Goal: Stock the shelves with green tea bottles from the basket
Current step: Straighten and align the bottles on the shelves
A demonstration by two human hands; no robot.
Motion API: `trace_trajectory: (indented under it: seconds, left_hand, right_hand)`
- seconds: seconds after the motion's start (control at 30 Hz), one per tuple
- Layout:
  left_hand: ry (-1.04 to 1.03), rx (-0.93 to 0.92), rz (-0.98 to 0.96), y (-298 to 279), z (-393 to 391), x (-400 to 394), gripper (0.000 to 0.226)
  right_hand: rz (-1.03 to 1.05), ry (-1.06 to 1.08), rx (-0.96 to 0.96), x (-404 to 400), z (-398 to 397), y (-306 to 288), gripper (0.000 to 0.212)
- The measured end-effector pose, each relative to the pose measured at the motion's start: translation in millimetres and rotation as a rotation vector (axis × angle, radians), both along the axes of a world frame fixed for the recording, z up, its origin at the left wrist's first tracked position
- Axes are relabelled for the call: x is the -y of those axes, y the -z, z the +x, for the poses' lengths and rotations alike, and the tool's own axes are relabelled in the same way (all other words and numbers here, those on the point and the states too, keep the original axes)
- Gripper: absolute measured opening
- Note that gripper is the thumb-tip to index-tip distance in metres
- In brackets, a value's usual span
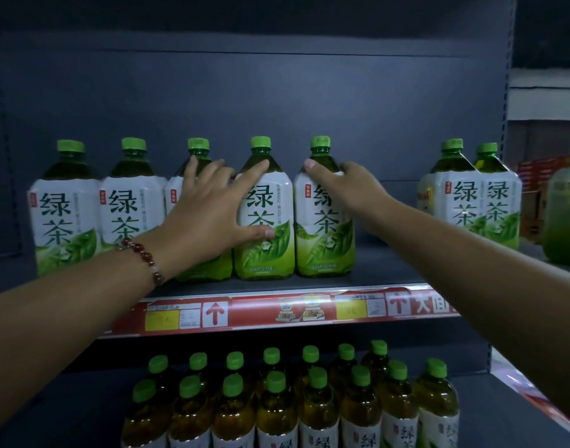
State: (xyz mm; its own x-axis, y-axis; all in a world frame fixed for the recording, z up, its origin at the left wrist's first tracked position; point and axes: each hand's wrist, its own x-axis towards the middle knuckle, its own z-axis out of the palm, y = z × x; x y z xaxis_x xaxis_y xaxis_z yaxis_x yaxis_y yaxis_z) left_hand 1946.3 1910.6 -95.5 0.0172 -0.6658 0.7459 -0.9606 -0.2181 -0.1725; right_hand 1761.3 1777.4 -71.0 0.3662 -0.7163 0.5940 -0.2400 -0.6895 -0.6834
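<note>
- Five large clear-plastic green tea bottles with green caps and white-and-green sleeves are lined up on the dark upper shelf (384, 273) at mid-frame.
- The fourth bottle (266, 221) is touched by the spread, straight fingers of the left hand (203, 208).
- The shoulder of the fifth bottle (324, 218) is gripped by the right hand (348, 185), fingers curled round it.
- The full bottles are judged heavy, stiff-walled and somewhat slick at the sleeve; the tapered shoulder is the surest hold.
- No basket is seen.

dim, bluish light; wide-angle bending at the edges; lower bottles (316, 399) slightly soft.
</note>
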Motion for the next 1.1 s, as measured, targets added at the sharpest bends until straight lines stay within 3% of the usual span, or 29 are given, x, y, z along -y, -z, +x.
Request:
trace_trajectory:
  seconds: [0.13, 0.2, 0.27, 0.4, 0.5, 0.67, 0.8, 0.97, 1.1]
  left_hand:
    - [-0.033, -0.005, -0.018, 2, -13, -5, 0.099]
    - [-0.009, 0.026, -0.060, 2, -23, -4, 0.089]
    - [0.038, 0.093, -0.125, -3, -37, 1, 0.080]
    - [0.037, 0.176, -0.138, -18, -69, 25, 0.080]
    - [-0.009, 0.208, -0.107, -20, -85, 47, 0.075]
    - [-0.127, 0.222, -0.084, -15, -84, 66, 0.081]
    - [-0.120, 0.225, -0.096, -11, -80, 70, 0.081]
    - [-0.095, 0.208, -0.092, -13, -80, 69, 0.081]
    - [-0.071, 0.169, -0.088, -10, -82, 68, 0.077]
  right_hand:
    - [-0.005, -0.082, -0.103, -2, -11, -1, 0.112]
    - [-0.076, -0.054, -0.199, -10, -26, 0, 0.095]
    - [-0.212, 0.067, -0.279, -5, -47, 3, 0.083]
    - [-0.444, 0.359, -0.312, 16, -85, -2, 0.082]
    - [-0.414, 0.498, -0.264, 39, -108, -9, 0.086]
    - [-0.172, 0.526, -0.187, 66, -126, -7, 0.106]
    - [-0.215, 0.593, -0.219, 76, -125, -4, 0.113]
    - [-0.136, 0.688, -0.273, 85, -127, -9, 0.106]
    - [-0.076, 0.659, -0.281, 89, -132, -12, 0.086]
